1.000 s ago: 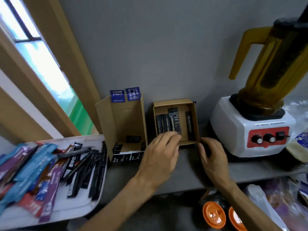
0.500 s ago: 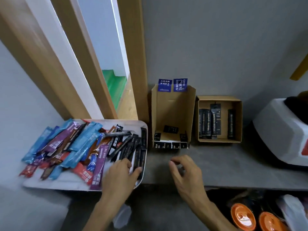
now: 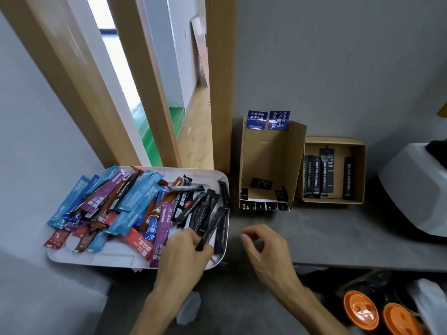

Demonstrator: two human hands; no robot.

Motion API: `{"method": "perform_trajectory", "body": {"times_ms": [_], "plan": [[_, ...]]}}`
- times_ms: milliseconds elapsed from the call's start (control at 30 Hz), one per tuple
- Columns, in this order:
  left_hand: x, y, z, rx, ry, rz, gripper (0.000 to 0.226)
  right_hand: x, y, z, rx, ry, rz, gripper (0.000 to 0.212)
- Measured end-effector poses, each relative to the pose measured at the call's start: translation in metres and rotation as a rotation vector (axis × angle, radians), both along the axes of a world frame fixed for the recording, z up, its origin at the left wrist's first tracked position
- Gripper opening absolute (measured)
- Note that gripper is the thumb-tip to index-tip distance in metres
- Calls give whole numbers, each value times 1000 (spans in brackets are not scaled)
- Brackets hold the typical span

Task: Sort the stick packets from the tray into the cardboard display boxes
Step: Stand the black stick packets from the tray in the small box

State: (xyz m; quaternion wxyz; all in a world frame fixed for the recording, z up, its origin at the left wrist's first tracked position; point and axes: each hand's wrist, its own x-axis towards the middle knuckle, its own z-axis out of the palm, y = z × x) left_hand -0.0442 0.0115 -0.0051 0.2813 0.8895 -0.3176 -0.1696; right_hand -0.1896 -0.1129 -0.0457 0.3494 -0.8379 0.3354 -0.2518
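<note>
Left hand [image 3: 183, 257] has now closed on a black stick packet [image 3: 210, 228] in the tray [image 3: 217, 259].

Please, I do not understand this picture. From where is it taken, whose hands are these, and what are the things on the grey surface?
The camera sits on a person's head and looks down at their own two bare hands. The left hand is over the white tray of coloured stick packets and pinches one black packet. The right hand hangs over the grey counter, half curled, holding nothing. Behind stand two cardboard boxes: the tall open box is almost empty, the low box already holds several black packets. A white appliance is at the right edge.
</note>
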Motion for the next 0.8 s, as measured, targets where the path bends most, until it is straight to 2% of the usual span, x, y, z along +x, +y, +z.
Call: {"method": "perform_trajectory", "body": {"times_ms": [67,100,133,200,267,333,433,533,633,700,800], "plan": [[4,8,7,-3,40,26,17,3,2,9,76,8,3,11],[8,12,11,-22,119,35,15,5,4,17,154,-3,5,12],[11,15,16,-75,278,36,13,8,5,25,271,-29,5,12],[13,21,26,-240,735,-4,12,14,5,41,577,-145,5,10],[10,25,36,-358,1081,-41,16,16,3,54,851,-268,48,22],[6,26,40,-433,1294,-37,19,17,-1,62,976,-356,135,27],[-1,23,38,-497,1504,-16,27,16,-6,69,1003,-425,200,25],[-8,20,35,-486,1460,-25,30,9,-11,74,987,-458,194,21],[-20,12,36,-477,1284,7,31,-4,-14,78,957,-428,158,15],[-30,4,38,-483,1086,16,28,-14,-20,79,944,-403,103,15],[-40,-10,40,-470,683,-38,23,-37,-34,77,850,-298,55,9]]}}
